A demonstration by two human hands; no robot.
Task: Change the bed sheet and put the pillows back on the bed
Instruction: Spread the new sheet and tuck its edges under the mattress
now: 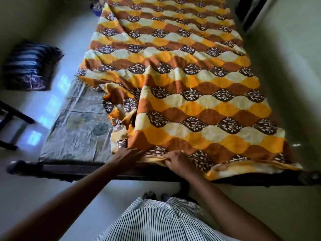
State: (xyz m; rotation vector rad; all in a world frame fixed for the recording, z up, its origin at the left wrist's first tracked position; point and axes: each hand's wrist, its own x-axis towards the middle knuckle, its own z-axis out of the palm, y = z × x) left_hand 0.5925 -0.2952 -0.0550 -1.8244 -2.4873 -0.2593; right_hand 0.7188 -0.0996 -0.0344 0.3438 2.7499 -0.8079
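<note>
An orange, yellow, cream and brown patterned bed sheet (191,80) lies spread over most of the bed. Its near left part is bunched and folded back, baring the pale floral mattress (78,129). My right hand (177,160) pinches the sheet's near hem at the foot of the bed. My left hand (126,155) rests on the sheet just beside it, fingers extended flat against the bunched cloth. A dark blue striped pillow (31,65) lies on the floor to the left of the bed.
The dark bed frame rail (78,169) runs across in front of me. A dark chair or stool leg (15,115) stands on the shiny white floor at the left. A wall runs along the bed's right side, and a blue cloth (96,7) lies at the far left corner.
</note>
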